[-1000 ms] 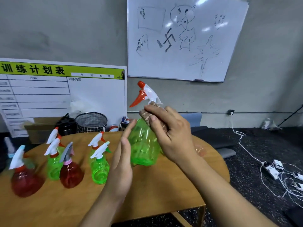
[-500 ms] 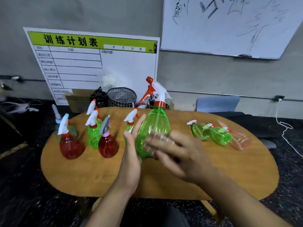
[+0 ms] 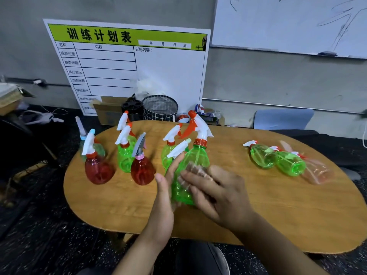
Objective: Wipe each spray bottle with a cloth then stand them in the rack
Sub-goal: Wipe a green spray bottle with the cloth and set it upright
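Observation:
A green spray bottle with a white and orange trigger stands upright between my hands over the wooden table. My left hand lies along its left side with straight fingers. My right hand presses a thin brownish cloth onto the bottle's front with spread fingers. To the left stand two red bottles, two green ones and a pale blue-capped one. On the right lie two green bottles and a pale pink one.
Behind the table a black wire basket, a black holder and a cardboard box sit before a white and green schedule board. A blue chair back stands at the far right. The floor is dark carpet.
The bottle came down from chest height to just over the table. My right hand slid the cloth from the neck down to the body. The view tilted down and to the left.

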### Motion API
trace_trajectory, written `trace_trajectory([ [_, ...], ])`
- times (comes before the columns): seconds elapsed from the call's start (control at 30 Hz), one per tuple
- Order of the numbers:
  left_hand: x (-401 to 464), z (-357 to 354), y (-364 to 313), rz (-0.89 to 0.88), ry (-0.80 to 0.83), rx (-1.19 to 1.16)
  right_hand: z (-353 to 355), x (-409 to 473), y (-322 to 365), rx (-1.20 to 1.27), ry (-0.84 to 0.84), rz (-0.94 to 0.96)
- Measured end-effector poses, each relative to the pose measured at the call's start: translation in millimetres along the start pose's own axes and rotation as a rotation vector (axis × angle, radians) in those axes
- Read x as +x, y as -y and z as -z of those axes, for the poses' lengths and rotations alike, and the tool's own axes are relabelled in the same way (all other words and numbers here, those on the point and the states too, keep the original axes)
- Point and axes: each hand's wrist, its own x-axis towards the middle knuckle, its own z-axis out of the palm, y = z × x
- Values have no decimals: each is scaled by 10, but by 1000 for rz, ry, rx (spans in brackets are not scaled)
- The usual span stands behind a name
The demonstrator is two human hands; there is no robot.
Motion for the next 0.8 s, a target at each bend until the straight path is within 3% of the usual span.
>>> trace_trajectory([
  [0.2,133,-117,197,20,-74,-31,-96,-421,-16,46,59,107],
  [0.3,220,-220,369,27,-99,-9,-48,-658,-93,239,8,-133],
  [0.4,321,-365,529,13,-89,7,56,-768,-213,310,-150,-497],
  [0.5,406,-533,625,18,-54,-32,91,-681,-329,400,-275,-722],
  [0.8,646,-806,550,7,22,-60,377,-390,-532,314,-293,-769],
])
